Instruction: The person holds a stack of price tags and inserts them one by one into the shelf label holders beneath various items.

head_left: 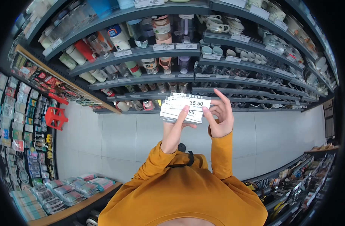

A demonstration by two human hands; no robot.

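A stack of white price tags [172, 113] rests in my left hand [175, 130], its thumb pressed across the front and its other fingers curled underneath. The uppermost price tag [197, 98], printed 35.50, sits raised above the others and covers part of them. At its lower right corner, the thumb of my right hand [222, 118] pinches that tag, while the index finger points upward away from it. Both hands are in front of my chest, in mustard-coloured sleeves.
Ahead stand dark shelves [150, 81] with bottles, cups [212, 50] and teapots [217, 25]. A red stool [56, 117] is at the left, beside a wall of packaged goods [14, 128]. Packets lie on a low wooden-edged display [78, 197]; more shelves [293, 188] are behind me at right.
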